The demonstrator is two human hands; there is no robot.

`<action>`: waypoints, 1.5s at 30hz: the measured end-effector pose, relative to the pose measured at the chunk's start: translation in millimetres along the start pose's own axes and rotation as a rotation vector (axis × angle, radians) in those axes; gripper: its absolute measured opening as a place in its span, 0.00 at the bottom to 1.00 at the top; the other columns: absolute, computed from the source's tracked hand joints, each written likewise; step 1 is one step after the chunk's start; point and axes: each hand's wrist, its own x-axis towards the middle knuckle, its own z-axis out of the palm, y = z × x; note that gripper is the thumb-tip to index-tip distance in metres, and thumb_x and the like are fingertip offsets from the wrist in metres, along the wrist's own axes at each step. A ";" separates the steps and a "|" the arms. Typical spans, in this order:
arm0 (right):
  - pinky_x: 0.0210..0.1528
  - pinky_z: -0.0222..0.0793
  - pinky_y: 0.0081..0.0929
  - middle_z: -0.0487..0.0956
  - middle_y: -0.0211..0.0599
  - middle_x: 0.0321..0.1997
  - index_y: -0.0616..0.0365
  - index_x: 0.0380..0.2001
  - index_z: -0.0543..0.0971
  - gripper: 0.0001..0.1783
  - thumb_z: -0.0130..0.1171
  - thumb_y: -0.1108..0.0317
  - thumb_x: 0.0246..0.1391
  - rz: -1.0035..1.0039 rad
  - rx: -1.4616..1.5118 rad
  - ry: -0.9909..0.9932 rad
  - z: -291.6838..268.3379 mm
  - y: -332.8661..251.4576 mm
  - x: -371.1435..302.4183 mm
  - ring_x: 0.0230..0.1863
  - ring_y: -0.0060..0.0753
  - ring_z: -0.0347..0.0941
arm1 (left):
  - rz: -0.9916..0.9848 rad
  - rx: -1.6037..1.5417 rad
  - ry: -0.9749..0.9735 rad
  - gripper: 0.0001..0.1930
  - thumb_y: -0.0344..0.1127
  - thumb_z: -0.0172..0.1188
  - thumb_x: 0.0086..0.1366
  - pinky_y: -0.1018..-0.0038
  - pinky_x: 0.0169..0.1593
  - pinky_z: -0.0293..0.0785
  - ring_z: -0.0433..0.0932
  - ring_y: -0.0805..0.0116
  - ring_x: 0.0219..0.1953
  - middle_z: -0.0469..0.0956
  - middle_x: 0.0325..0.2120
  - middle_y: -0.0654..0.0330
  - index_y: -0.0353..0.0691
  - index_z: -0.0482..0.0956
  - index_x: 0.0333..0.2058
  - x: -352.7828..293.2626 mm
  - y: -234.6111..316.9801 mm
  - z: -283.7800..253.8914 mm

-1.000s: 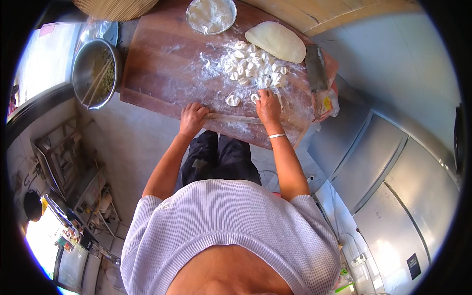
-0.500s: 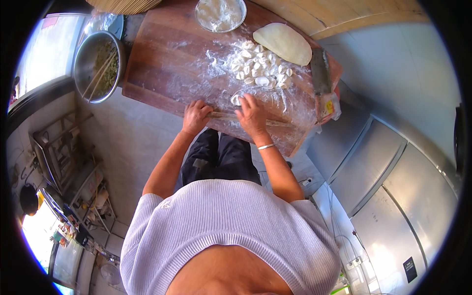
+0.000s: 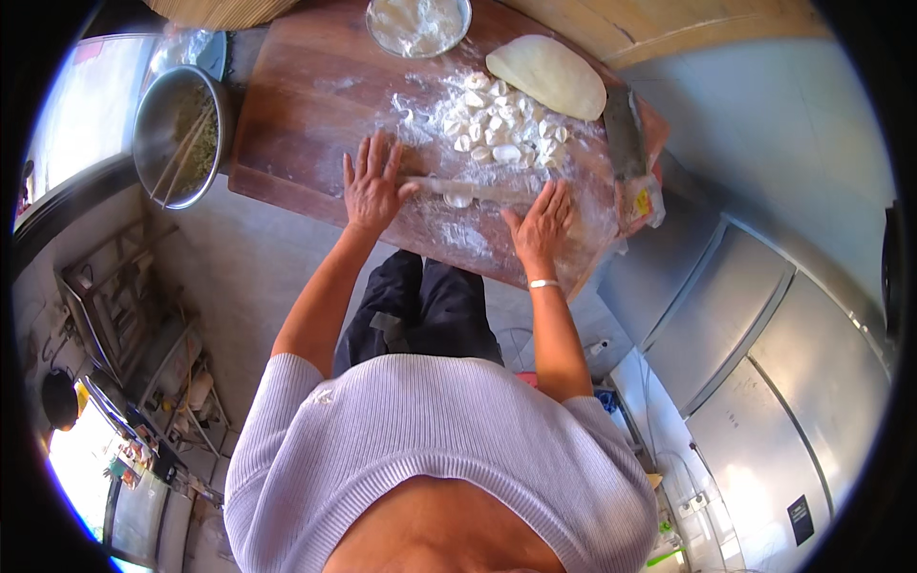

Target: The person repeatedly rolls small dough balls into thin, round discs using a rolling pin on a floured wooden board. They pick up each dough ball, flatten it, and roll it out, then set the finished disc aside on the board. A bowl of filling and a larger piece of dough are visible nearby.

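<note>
floured wooden board (image 3: pixel 315 105), tiled floor, both hands' grip spread flat on rolling pin (image 3: pixel 468 188)

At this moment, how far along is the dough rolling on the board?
Done: a heap of cut dough pieces lies floured on the wooden board. In hand: left hand and right hand press flat on a rolling pin over one piece. Left: the heap and the big dough slab.

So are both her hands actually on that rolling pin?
Touching. The head view shows the left hand and right hand lying flat, open-palmed, on the ends of the rolling pin.
</note>
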 end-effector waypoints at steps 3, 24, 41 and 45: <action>0.73 0.44 0.62 0.52 0.63 0.76 0.71 0.71 0.53 0.59 0.59 0.32 0.54 0.036 -0.002 -0.102 -3.8 -2.7 -26.8 0.77 0.63 0.48 | 0.005 0.038 -0.123 0.45 0.68 0.56 0.60 0.38 0.70 0.47 0.53 0.46 0.74 0.54 0.73 0.53 0.48 0.64 0.69 -25.7 -3.5 5.2; 0.68 0.51 0.63 0.56 0.57 0.76 0.67 0.69 0.58 0.56 0.57 0.30 0.54 -0.056 0.073 0.045 -4.9 9.7 -7.6 0.74 0.58 0.53 | 0.094 0.021 -0.083 0.33 0.59 0.61 0.60 0.47 0.69 0.56 0.61 0.49 0.69 0.61 0.69 0.53 0.51 0.74 0.61 -12.1 -3.3 4.5; 0.65 0.59 0.47 0.67 0.42 0.69 0.56 0.62 0.72 0.40 0.57 0.37 0.57 -0.362 0.366 -0.047 -20.7 -12.1 -36.3 0.67 0.50 0.63 | 0.031 -0.141 0.015 0.08 0.34 0.61 0.57 0.59 0.56 0.68 0.77 0.59 0.53 0.78 0.51 0.63 0.47 0.79 0.37 -112.5 23.8 -8.6; 0.67 0.58 0.49 0.66 0.46 0.70 0.59 0.64 0.70 0.41 0.55 0.38 0.60 -0.200 0.171 0.039 -7.3 5.2 -46.2 0.69 0.53 0.62 | 0.082 -0.087 0.066 0.09 0.34 0.61 0.57 0.57 0.58 0.68 0.75 0.58 0.56 0.78 0.54 0.63 0.47 0.80 0.38 -78.8 15.1 -5.9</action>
